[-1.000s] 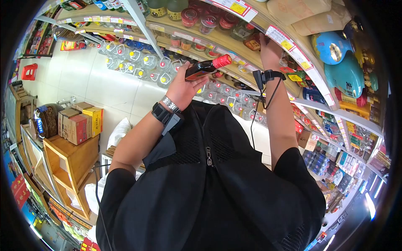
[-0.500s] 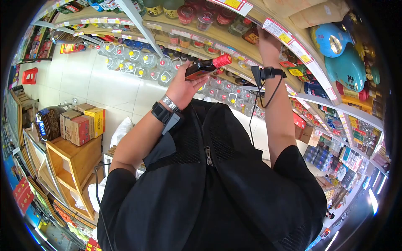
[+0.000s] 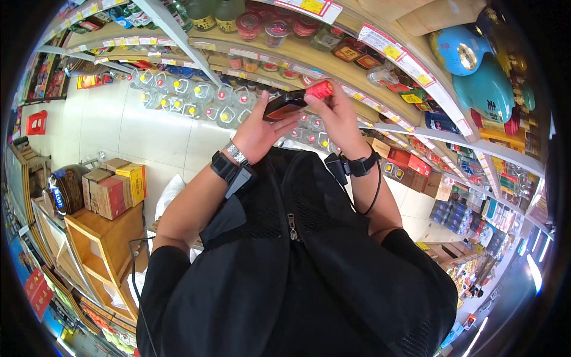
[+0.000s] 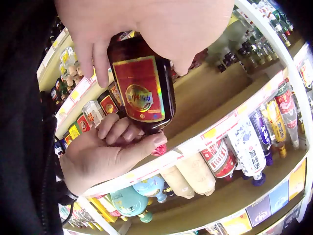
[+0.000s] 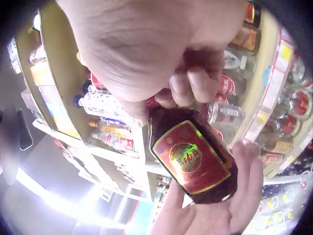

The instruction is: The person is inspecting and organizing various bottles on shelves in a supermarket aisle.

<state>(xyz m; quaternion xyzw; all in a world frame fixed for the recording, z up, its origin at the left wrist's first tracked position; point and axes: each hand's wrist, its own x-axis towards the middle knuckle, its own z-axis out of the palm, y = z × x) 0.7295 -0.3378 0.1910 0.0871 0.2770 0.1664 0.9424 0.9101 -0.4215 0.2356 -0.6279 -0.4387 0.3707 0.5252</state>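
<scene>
A dark flat liquor bottle (image 3: 285,106) with a red cap is held in front of the chest, tilted, its cap toward the right. My left hand (image 3: 256,132) grips the base end, thumb on one side and fingers on the other. At the other end, my right hand (image 3: 342,122) pinches the red cap and neck between thumb and curled fingers. In the left wrist view, the red label with gold edging on the bottle (image 4: 139,90) faces the camera. The right wrist view also shows a label on the bottle (image 5: 193,156), with the left fingers around its base.
Similar dark bottles (image 3: 350,49) stand on the shelf ahead, beside red-lidded jars (image 3: 277,30). Large clear jugs (image 3: 202,92) line the floor below. Blue and teal bottles (image 3: 491,89) occupy the upper shelf at right. A wooden cabinet (image 3: 110,232) with cartons stands at left.
My right hand has come back from the shelf, where it was among the dark bottles, and now grips the cap of the held bottle. The left hand keeps its hold, almost unmoved.
</scene>
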